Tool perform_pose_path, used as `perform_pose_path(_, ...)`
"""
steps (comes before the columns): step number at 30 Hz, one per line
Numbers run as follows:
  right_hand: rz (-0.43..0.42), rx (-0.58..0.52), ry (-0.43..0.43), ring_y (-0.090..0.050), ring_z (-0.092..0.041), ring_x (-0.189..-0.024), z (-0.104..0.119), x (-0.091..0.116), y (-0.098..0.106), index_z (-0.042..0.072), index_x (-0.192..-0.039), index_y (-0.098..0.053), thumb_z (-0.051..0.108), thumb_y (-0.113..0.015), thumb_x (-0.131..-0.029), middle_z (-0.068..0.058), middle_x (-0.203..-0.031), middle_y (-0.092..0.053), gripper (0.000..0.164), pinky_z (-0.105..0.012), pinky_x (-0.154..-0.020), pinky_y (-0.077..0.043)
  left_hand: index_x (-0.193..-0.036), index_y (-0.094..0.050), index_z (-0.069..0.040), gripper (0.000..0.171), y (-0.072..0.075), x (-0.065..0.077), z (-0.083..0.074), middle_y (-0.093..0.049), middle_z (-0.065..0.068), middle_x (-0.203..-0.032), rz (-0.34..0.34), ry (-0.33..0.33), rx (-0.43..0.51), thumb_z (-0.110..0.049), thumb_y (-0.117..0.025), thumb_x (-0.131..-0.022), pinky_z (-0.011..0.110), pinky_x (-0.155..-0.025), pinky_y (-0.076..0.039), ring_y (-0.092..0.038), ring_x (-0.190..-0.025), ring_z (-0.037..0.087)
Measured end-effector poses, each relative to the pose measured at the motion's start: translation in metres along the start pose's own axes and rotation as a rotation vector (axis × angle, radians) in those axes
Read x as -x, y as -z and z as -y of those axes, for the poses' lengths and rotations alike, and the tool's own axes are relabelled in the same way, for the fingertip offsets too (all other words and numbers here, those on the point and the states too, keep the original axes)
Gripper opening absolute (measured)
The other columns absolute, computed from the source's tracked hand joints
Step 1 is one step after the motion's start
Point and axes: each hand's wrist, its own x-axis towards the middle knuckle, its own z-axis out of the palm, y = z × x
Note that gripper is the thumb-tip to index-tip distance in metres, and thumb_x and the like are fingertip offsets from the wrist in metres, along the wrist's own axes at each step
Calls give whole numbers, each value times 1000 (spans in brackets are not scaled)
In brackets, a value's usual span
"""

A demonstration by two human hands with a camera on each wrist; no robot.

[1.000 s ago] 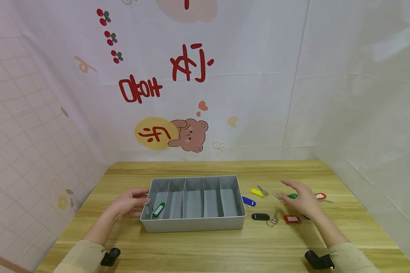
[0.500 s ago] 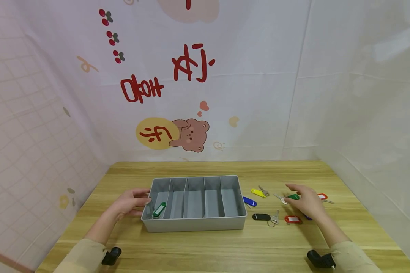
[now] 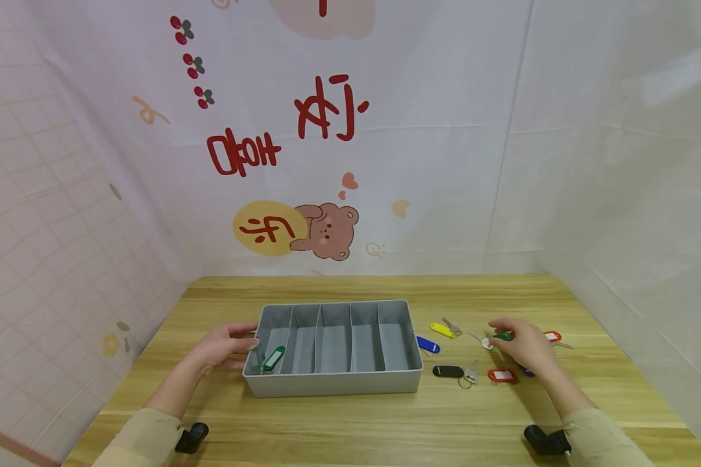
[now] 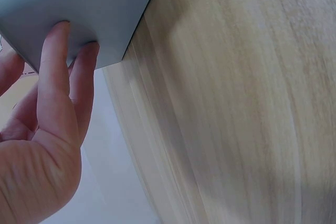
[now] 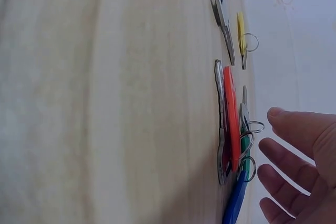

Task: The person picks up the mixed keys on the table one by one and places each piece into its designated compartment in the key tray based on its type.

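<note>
A grey divided box (image 3: 333, 384) stands on the table, with a green key tag (image 3: 274, 359) in its leftmost compartment. The left hand (image 3: 222, 347) holds the box's left end; in the left wrist view its fingertips (image 4: 63, 27) press the outer wall, and in the head view its thumb overlaps the rim. Over a second green key tag (image 3: 505, 336) with a key, the right hand (image 3: 524, 342) hovers, thumb and index finger close above it. In the right wrist view its fingers (image 5: 286, 163) stand apart, just off the tag's ring (image 5: 257, 126).
Between box and right hand lie keys with a yellow tag (image 3: 442, 330), a blue tag (image 3: 428, 344) and a black tag (image 3: 448, 371). A red tag (image 3: 502, 375) is nearer the front. Another red tag (image 3: 552, 336) lies right of the hand, which partly covers a dark blue tag (image 3: 528, 371).
The right hand has moved slightly nearer and lower over the green key tag, its thumb and index finger closer together. The left hand stays on the box.
</note>
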Motion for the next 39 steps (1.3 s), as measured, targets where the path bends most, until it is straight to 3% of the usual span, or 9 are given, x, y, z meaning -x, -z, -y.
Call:
perform_pose_path(13,54,27,-38,-65,-29,-83,0,-3,-1,6,-108,-74,21,-74,-90,-5,-91,-72,24,-48,-68,-51,-147,-33,13,63,-1,0,1,-44,37,-137,-7,5,6,-5,-63,-95,44,-76,-59,-66,-96,26)
perform_pose_path(22,74,47,-81,-65,-40,-91,-1,-4,-2,11,-99,-77,21,-72,-90,-8,-93,-73,15,-56,-74,-49,-147,-33,13,64,0,0,1,-45,36,-136,1,0,15,-6,-64,-95,45,-76,-59,-66,-96,28)
perform_pose_path(28,65,47,-80,-65,-38,-89,-4,-5,-3,12,-95,-77,21,-71,-90,-7,-91,-73,12,-55,-73,-50,-147,-31,13,65,0,1,2,-45,36,-136,5,-5,14,-6,-64,-95,45,-76,-59,-66,-95,27)
perform_pose_path(35,35,38,-98,-65,-29,-80,-6,-4,-5,14,-92,-77,25,-71,-91,-6,-89,-73,13,-44,-63,-49,-148,-32,12,67,0,1,0,-43,36,-139,-6,5,13,-8,-66,-94,46,-77,-59,-66,-97,27)
perform_pose_path(39,15,26,-99,-65,-31,-82,-5,-3,-5,12,-94,-77,26,-70,-92,-8,-91,-73,16,-46,-66,-50,-148,-30,13,68,2,2,0,-42,37,-139,10,-11,3,-9,-66,-95,46,-77,-59,-65,-98,27)
